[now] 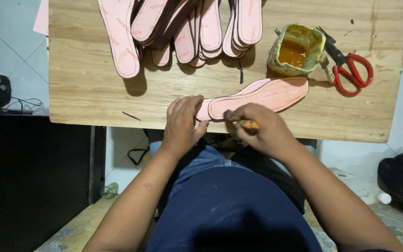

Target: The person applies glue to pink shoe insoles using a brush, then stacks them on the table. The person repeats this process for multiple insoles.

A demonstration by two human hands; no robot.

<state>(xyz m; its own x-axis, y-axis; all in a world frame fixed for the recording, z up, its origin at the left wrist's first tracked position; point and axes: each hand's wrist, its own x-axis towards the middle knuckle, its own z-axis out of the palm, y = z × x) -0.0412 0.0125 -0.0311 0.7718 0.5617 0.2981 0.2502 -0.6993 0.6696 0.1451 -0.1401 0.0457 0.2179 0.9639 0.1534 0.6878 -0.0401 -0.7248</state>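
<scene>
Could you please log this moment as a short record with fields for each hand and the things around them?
surface: wooden table
left hand: flat on the heel end of a pink insole, pressing it to the table
right hand: shut on an orange-handled brush at the insole's edge
glue pot: open, amber glue inside, just beyond the insole
scissors: red-handled, right of the pot
insole stacks: pink, fanned along the far edge

Pink insole (257, 94) and orange-handled brush (249, 124) at your table edge

You're looking at a flat pink insole lying lengthwise, heel end toward your left, stacked on a matching piece; the small brush is tilting over its heel.
</scene>
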